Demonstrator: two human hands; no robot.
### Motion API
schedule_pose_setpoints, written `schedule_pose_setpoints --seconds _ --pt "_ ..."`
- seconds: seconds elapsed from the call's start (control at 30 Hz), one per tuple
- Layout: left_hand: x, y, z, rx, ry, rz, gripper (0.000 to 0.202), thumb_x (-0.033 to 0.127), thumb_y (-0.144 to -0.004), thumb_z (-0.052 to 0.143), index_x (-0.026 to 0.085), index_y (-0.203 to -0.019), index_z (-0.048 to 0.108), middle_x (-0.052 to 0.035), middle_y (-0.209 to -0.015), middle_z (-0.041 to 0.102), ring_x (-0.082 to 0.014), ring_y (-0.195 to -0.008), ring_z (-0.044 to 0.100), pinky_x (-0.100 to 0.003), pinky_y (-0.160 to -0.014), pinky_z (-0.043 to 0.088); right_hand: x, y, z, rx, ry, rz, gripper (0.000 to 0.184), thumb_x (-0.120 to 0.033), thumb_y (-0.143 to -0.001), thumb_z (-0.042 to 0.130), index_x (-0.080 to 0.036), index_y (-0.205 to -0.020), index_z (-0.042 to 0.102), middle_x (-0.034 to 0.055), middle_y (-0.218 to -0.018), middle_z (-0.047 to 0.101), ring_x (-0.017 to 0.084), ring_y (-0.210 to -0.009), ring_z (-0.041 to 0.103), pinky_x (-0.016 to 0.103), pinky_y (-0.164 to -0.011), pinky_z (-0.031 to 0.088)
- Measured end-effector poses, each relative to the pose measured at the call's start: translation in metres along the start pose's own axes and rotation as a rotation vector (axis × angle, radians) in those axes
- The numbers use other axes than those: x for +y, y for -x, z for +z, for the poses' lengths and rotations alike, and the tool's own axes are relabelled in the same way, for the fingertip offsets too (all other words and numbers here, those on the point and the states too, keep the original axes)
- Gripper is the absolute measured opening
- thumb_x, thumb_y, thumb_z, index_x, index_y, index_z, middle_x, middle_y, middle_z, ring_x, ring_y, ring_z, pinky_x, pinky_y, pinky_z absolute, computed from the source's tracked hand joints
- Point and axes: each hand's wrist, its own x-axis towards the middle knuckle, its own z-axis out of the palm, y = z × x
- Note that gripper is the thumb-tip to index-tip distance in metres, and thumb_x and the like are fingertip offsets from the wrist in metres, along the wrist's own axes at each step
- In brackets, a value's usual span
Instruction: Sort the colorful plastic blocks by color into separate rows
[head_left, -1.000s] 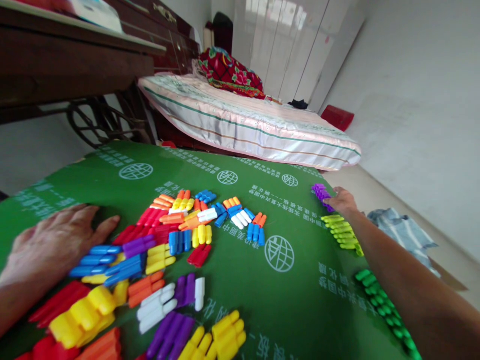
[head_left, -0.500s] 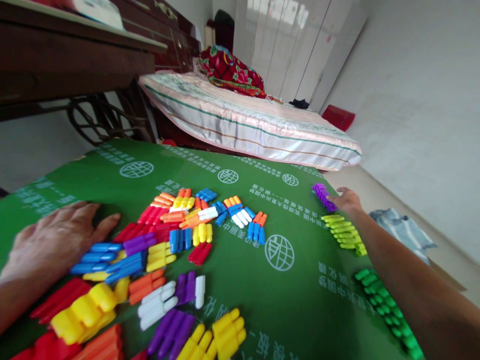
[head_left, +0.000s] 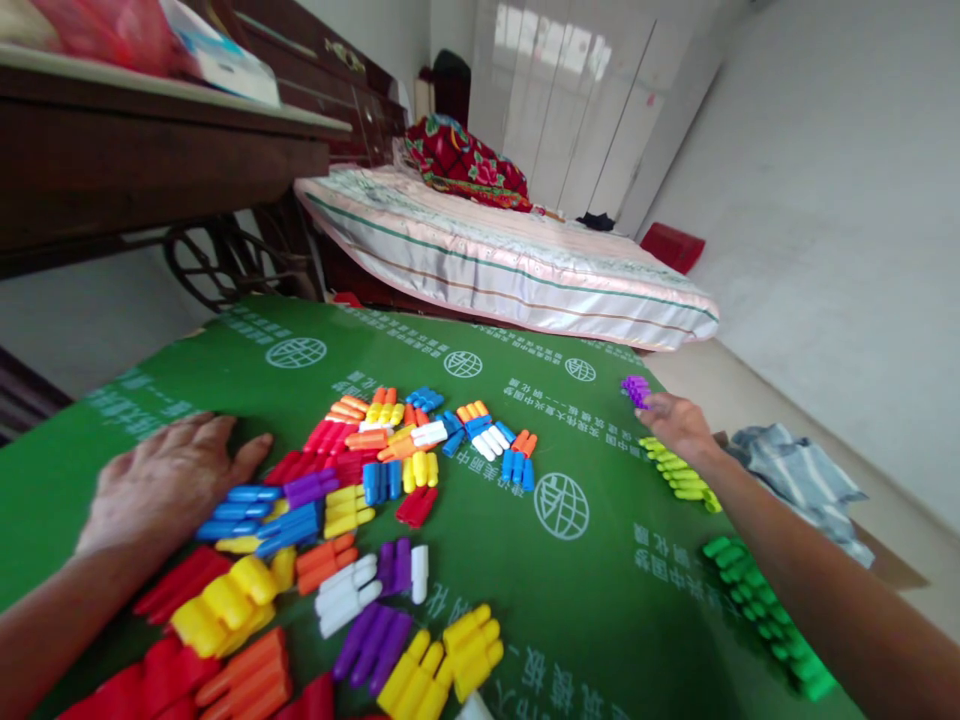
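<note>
My left hand (head_left: 169, 480) lies flat on the green board (head_left: 600, 620), fingers stretched out, next to blue plastic building blocks (head_left: 240, 510) made of joined rounded tubes. At the far right, my right hand (head_left: 679, 425) has its fingers closed at the near end of a short purple block row (head_left: 636, 390), partly covering it. Just nearer to me is a yellow-green block row (head_left: 679, 472), partly behind my right forearm. A longer green block row (head_left: 769, 615) lies along the board's right side.
Loose red (head_left: 184, 580), yellow (head_left: 225, 605), orange (head_left: 326, 560), white (head_left: 349, 592) and purple blocks (head_left: 373, 645) spread over the left and middle. A bed (head_left: 510, 265) stands beyond the board, a dark wooden table (head_left: 165, 170) at left. Striped cloth (head_left: 799, 480) lies at right.
The camera view has shifted slightly, so the board's contents sit farther right. My right hand has come in over the purple row and covers more of its near end. My left hand stays flat.
</note>
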Motion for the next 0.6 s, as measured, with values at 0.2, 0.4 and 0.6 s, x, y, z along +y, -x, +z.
schedule_pose_setpoints --seconds 0.2,0.4,0.6 --pt "0.004 0.001 -0.004 -0.045 -0.08 -0.012 0.072 0.057 -0.084 0.011 0.011 -0.126 0.048 -0.0182 -0.141 0.045 -0.0339 -0.13 0.039 -0.048 -0.103 0.034 -0.066 0.105 0.019 -0.364 -0.237 -0.327 0.021 -0.031 -0.083 0.058 -0.021 -0.097 0.069 0.0045 -0.094 0.073 0.018 -0.083 0.067 0.033 -0.076 0.053" --pt "0.002 0.005 -0.004 -0.002 -0.031 0.009 0.066 0.055 -0.087 0.019 0.009 -0.123 0.05 -0.0205 -0.138 0.048 -0.0347 -0.129 0.04 -0.049 -0.102 0.034 -0.115 0.179 0.017 -0.454 -0.176 -0.563 0.022 -0.029 -0.085 0.056 -0.019 -0.1 0.068 0.0049 -0.094 0.068 0.017 -0.079 0.061 0.03 -0.071 0.05" --pt "0.008 0.016 -0.005 0.043 0.043 0.048 0.061 0.051 -0.09 0.025 0.007 -0.121 0.052 -0.0221 -0.138 0.047 -0.0362 -0.129 0.039 -0.051 -0.101 0.034 -0.136 0.211 0.014 -0.507 -0.204 -0.601 0.021 -0.027 -0.085 0.055 -0.021 -0.102 0.067 0.006 -0.097 0.067 0.02 -0.09 0.062 0.033 -0.08 0.049"
